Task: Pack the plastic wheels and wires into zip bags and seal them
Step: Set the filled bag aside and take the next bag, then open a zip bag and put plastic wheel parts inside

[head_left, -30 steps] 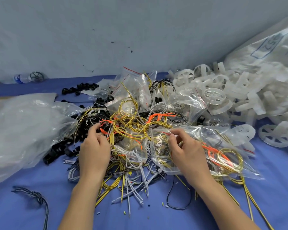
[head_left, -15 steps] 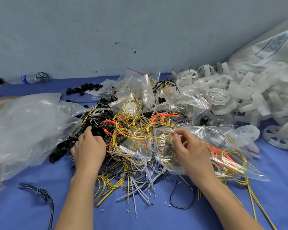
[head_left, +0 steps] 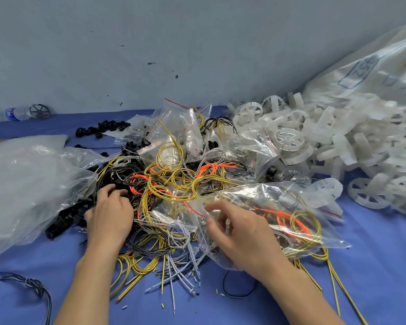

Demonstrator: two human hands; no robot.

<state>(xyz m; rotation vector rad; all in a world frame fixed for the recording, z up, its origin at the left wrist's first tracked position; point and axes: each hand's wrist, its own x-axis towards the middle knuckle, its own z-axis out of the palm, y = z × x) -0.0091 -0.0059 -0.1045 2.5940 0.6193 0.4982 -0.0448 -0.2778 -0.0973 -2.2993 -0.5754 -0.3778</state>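
Blue cloth (head_left: 373,277) lies under a big mess. Left hand (head_left: 109,215) has slid from the thin bright wires (head_left: 174,184) to the black bits (head_left: 63,221), fingers bent down, maybe hunting the next piece. I cannot tell if it holds any. Right hand (head_left: 239,233) is blurry at the crinkly clear bag (head_left: 279,207), grip unclear. Round white wheels (head_left: 288,138) sit right.

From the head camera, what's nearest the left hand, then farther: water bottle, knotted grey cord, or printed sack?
1. knotted grey cord, front left of the left hand.
2. water bottle, far left by the wall.
3. printed sack, far right.
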